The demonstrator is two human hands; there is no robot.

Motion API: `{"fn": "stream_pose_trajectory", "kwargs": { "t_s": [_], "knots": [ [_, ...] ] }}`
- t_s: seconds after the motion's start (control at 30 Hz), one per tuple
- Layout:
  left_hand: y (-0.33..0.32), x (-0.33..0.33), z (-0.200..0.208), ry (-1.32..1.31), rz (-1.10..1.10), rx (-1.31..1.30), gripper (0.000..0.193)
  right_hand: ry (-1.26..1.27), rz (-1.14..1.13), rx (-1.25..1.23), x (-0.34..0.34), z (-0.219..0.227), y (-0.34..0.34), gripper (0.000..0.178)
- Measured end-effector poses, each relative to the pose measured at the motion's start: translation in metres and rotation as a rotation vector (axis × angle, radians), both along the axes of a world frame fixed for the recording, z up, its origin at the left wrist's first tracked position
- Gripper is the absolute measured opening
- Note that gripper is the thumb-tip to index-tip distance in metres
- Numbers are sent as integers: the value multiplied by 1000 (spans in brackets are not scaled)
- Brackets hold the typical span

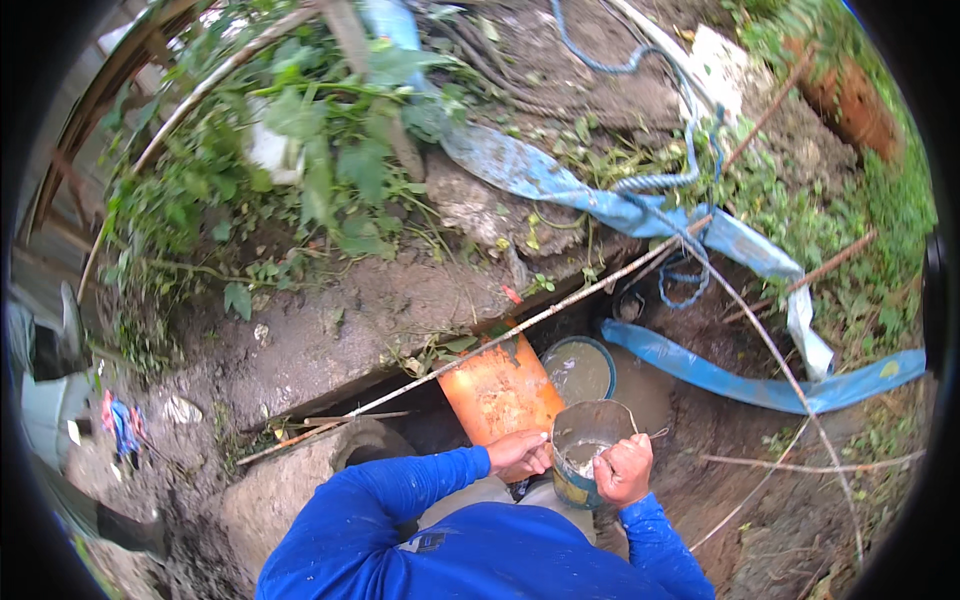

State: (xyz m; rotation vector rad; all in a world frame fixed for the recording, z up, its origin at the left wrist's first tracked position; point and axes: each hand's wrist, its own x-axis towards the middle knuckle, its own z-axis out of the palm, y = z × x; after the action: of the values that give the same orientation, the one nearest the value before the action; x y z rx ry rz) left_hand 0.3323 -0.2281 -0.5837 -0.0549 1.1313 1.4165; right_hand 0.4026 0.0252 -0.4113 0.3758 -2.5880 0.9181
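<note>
A small round pail (580,428) with a dirty grey inside and a dark teal outer wall is tilted in front of me, its mouth toward me. My right hand (623,470) is closed in a fist at its near right rim, beside a thin wire sticking out. At the left rim my left hand (520,454) has its fingers curled, thumb against the edge. Just beyond stands a bucket (578,372) with a teal rim, filled with murky grey liquid. An orange plastic container (502,390) leans left of it.
A long thin pole (520,330) crosses the pit diagonally. Blue plastic sheeting (540,180) and blue rope (655,183) lie along the far bank. On the left are a concrete pipe (310,470), a muddy ledge (330,310) and leafy plants (330,160). Thin sticks (800,400) cross at right.
</note>
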Motion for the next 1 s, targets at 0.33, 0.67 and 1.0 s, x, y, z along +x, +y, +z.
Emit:
{"fn": "stream_pose_trajectory", "kwargs": {
  "t_s": [0.33, 0.67, 1.0],
  "knots": [
    [-51, -27, 98, 272, 154, -43, 50, 100, 368, 86, -58, 69, -58, 21],
    [-99, -44, 144, 571, 518, -117, 47, 323, 623, 78, -112, 94, -105, 25],
    [-169, -72, 203, 689, 780, -328, 36, 397, 709, 111, -122, 140, -87, 16]
  ]
}}
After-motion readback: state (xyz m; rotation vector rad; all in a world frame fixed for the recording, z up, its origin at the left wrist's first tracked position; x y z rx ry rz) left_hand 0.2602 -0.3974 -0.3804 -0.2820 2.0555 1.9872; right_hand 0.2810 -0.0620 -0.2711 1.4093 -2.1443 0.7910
